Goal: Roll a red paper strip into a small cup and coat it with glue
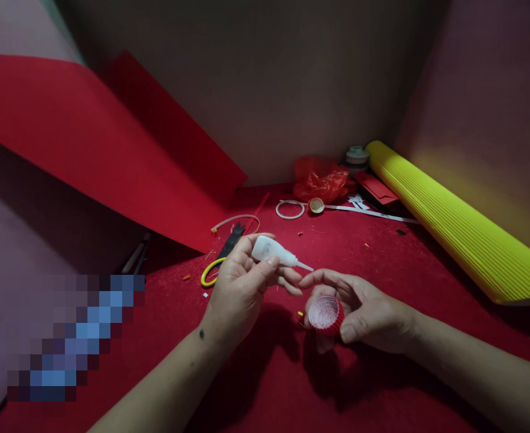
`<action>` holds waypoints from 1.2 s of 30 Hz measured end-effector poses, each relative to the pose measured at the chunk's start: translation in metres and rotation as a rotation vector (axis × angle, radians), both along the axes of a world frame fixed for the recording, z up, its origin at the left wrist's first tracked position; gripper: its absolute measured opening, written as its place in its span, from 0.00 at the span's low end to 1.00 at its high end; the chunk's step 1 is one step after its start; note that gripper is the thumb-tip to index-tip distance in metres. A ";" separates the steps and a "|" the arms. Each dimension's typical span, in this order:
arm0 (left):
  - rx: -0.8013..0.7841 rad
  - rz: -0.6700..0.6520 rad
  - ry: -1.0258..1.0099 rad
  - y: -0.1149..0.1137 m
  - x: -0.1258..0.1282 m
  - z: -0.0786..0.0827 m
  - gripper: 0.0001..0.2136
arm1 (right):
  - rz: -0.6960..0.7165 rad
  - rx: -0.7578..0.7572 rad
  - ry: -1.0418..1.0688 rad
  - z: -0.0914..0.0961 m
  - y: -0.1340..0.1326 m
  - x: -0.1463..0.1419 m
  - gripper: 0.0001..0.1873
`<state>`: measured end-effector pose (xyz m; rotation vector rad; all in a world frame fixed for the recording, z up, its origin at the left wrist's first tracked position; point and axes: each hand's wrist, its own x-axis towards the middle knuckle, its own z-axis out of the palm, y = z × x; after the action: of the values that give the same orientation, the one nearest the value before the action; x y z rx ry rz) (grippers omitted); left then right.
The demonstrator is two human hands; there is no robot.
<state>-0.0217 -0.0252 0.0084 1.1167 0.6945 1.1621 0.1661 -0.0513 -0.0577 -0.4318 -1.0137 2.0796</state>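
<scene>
- Head view, landmark = red ridged cup (332,328).
- Right hand (377,313) grips the cup, thumb on its near side, other fingers around the far side; cup is off the red tabletop (157,361), tilted, pale hollow toward the camera. Index finger extends past the cup toward the other hand.
- Left hand (240,285), left of and beyond the cup, pinches a white squeeze bottle (269,249) between thumb and fingers. Bottle lies on its side in the grip, thin nozzle (304,265) pointing right, just beyond the cup. Nozzle tip near right index finger; can't tell if touching.
- Left of cup, beyond: yellow loop handle (208,274), partly behind left hand.
- Farther beyond cup: white coiled ring (289,201), small round cup (316,206), white strip (377,213), red plastic bag (321,180), lidded jar (356,157).
- Right of cup, beyond: yellow corrugated roll (449,228), slanting.
- Far left of cup: large red corrugated sheet (89,150), bent, sloping down toward tabletop.
</scene>
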 end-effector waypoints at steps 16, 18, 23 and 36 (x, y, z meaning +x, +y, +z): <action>-0.504 -0.110 -0.221 0.017 -0.008 -0.003 0.16 | -0.016 -0.021 -0.012 0.001 0.000 -0.001 0.37; -0.600 -0.244 -0.264 0.018 -0.011 -0.004 0.19 | -0.013 -0.030 -0.016 0.002 -0.001 -0.002 0.37; -0.638 -0.363 -0.309 0.016 -0.015 -0.010 0.19 | 0.001 -0.026 -0.039 0.002 -0.002 -0.001 0.37; -0.595 -0.357 -0.295 0.017 -0.016 -0.012 0.15 | 0.002 -0.039 -0.066 0.004 -0.003 -0.001 0.37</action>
<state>-0.0376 -0.0079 -0.0040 0.5215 0.5308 0.7204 0.1650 -0.0539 -0.0534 -0.5222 -1.0127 2.1019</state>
